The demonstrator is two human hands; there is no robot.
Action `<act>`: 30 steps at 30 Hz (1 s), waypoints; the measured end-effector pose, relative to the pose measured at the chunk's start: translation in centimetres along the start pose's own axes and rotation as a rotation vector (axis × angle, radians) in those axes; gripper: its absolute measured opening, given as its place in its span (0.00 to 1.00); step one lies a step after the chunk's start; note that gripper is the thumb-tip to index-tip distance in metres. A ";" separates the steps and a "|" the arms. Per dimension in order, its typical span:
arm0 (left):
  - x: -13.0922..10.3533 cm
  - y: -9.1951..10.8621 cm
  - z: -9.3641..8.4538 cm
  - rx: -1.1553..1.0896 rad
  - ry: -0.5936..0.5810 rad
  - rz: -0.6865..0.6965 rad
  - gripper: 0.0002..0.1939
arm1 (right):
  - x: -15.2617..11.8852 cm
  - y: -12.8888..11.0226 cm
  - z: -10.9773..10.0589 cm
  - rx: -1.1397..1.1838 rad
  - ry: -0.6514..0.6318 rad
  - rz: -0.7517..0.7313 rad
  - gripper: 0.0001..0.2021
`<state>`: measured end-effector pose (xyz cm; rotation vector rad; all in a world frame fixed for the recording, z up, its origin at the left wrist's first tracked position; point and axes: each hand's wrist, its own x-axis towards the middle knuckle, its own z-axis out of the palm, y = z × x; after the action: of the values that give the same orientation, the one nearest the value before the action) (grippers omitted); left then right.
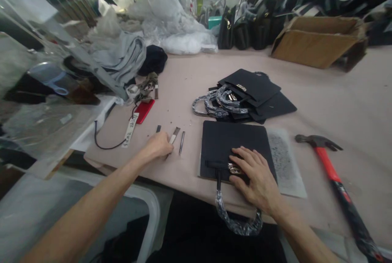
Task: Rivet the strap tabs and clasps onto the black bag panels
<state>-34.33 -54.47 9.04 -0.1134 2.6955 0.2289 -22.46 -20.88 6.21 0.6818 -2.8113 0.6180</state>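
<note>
My left hand (159, 145) is closed, its fingertips pinching a slim flat metal tool (175, 134) that lies on the table. A thin metal rod, perhaps a punch (181, 143), lies just to the right of it, and a short dark strip (158, 128) shows behind my knuckles. My right hand (252, 173) rests flat with fingers spread on a black bag panel (235, 138). Beside those fingers is a shiny metal clasp (235, 168) on the panel. A plastic-wrapped handle (239, 227) hangs from the panel over the table's front edge.
Behind the panel lies a pile of similar black panels (251, 85) with wrapped handles. A red-handled claw hammer (329, 165) is at right, near a printed sheet (286, 163). A cardboard box (315, 46) and plastic wrapping (183, 30) stand at the back; a red object (145, 112) lies left.
</note>
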 end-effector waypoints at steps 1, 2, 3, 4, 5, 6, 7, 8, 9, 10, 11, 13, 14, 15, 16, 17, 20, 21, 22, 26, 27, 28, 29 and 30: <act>-0.1 -0.2 0.0 -0.043 -0.017 0.003 0.08 | 0.0 0.0 0.0 0.000 0.000 0.000 0.22; -0.2 -0.5 0.0 -0.126 -0.037 -0.001 0.09 | 0.0 -0.1 0.0 0.001 0.000 0.000 0.22; -0.4 -0.8 0.1 -0.252 -0.059 -0.006 0.10 | 0.0 -0.1 -0.1 0.002 0.000 0.002 0.22; -0.7 -1.2 0.2 -0.413 -0.084 -0.009 0.10 | 0.0 -0.1 -0.1 0.003 -0.001 0.004 0.21; -1.1 -1.5 0.3 -0.596 -0.104 -0.005 0.11 | 0.0 -0.2 -0.1 0.004 -0.003 0.007 0.21; -1.6 -1.7 0.5 -0.784 -0.112 0.008 0.12 | 0.1 -0.2 -0.2 0.005 -0.005 0.010 0.21; -2.1 -1.8 0.8 -0.958 -0.111 0.030 0.14 | 0.1 -0.3 -0.2 0.006 -0.009 0.013 0.21; -2.7 -1.7 1.0 -1.111 -0.107 0.055 0.16 | 0.1 -0.3 -0.2 0.007 -0.012 0.016 0.21; -3.3 -1.5 1.4 -1.238 -0.098 0.075 0.19 | 0.1 -0.3 -0.2 0.008 -0.015 0.019 0.21; -4.0 -1.1 1.8 -1.342 -0.086 0.091 0.21 | 0.1 -0.3 -0.2 0.008 -0.016 0.020 0.21; -4.6 -0.6 2.2 -1.428 -0.076 0.101 0.22 | 0.1 -0.3 -0.2 0.008 -0.017 0.021 0.21; -5.5 0.5 3.3 -1.554 -0.069 0.119 0.23 | 0.1 -0.3 -0.2 0.004 -0.015 0.020 0.21; -5.9 1.1 3.8 -1.596 -0.059 0.134 0.23 | 0.1 -0.3 -0.1 0.001 -0.013 0.017 0.21; -6.1 1.7 4.3 -1.621 -0.041 0.155 0.22 | 0.1 -0.2 -0.1 -0.001 -0.012 0.013 0.21; -6.2 2.2 4.8 -1.626 -0.016 0.186 0.21 | 0.1 -0.2 -0.1 -0.004 -0.013 0.010 0.21; -6.3 2.6 5.3 -1.610 0.012 0.227 0.19 | 0.1 -0.2 -0.1 -0.006 -0.012 0.007 0.21; -6.1 3.6 6.3 -1.478 0.080 0.380 0.13 | 0.1 -0.1 0.0 -0.009 -0.009 0.006 0.21; -6.0 3.9 6.4 -1.427 0.096 0.425 0.11 | 0.1 -0.1 0.0 -0.009 -0.006 0.006 0.21; -6.0 4.1 6.5 -1.382 0.112 0.465 0.10 | 0.1 -0.1 0.1 -0.008 -0.004 0.006 0.21; -6.3 5.1 6.4 -1.244 0.177 0.593 0.08 | 0.1 0.0 0.1 -0.006 -0.009 0.011 0.21; -6.5 5.4 6.4 -1.217 0.187 0.616 0.07 | 0.1 0.1 0.1 -0.006 -0.008 0.010 0.21; -6.6 5.5 6.5 -1.194 0.193 0.635 0.07 | 0.1 0.1 0.1 -0.005 -0.007 0.007 0.21; -6.7 5.7 6.5 -1.177 0.198 0.650 0.07 | 0.1 0.1 0.1 -0.003 -0.004 0.004 0.21; -6.7 5.8 6.6 -1.165 0.201 0.666 0.07 | 0.1 0.1 0.1 -0.001 -0.001 0.001 0.20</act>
<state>-26.21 -47.28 6.87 0.4431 2.2968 2.0066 -22.57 -20.88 6.16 0.6812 -2.8126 0.6159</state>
